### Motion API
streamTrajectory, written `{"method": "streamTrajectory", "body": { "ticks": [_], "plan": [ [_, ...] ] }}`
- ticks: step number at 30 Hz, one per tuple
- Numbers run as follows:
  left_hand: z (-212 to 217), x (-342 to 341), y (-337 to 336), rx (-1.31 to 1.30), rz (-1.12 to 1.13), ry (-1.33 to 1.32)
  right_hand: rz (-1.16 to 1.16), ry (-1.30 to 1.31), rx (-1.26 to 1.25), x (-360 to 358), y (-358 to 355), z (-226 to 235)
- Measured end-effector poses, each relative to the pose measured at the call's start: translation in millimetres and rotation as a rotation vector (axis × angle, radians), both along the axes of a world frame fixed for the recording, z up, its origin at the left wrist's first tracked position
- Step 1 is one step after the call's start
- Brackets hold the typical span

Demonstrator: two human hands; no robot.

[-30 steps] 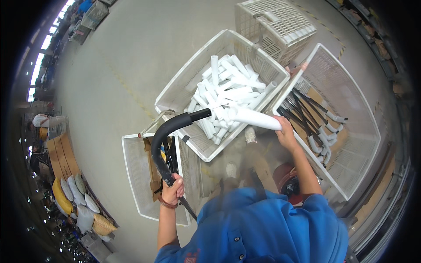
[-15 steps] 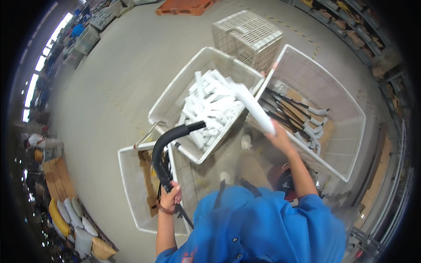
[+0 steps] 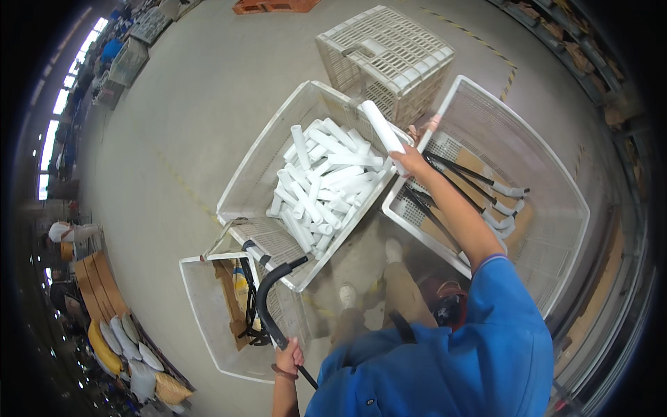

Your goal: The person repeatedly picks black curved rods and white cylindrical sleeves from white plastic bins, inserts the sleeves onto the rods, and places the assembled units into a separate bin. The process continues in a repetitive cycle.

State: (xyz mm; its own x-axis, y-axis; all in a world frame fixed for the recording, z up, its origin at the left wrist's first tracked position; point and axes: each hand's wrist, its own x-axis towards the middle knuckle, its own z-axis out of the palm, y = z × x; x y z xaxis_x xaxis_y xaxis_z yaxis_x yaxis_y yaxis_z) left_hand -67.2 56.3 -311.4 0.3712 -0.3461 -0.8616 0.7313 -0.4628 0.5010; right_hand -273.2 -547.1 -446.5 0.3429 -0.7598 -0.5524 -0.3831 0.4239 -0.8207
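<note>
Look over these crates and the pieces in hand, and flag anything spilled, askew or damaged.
Nothing stands out. The loose tubes lie jumbled at all angles, but inside the middle crate; the black rods lie in the right-hand crate. The right hand grips a white tube, the left hand a curved black bar, neither visibly broken.

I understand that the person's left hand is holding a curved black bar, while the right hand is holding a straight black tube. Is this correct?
Not quite: the straight tube in the right hand is white, not black, as the head view shows. The left hand is indeed holding a curved black bar.
</note>
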Motion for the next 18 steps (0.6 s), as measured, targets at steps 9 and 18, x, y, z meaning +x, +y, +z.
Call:
{"method": "streamTrajectory", "body": {
  "ticks": [9,18],
  "plan": [
    [-2.3,-60.7,6.7,0.189,0.222,0.004,-0.489,-0.379,0.389,131.0,-135.7,-168.5],
    [-61.6,-96.1,25.2,0.267,0.287,0.124,1.315,0.689,-0.534,218.7,60.2,-320.6]
  ]
}}
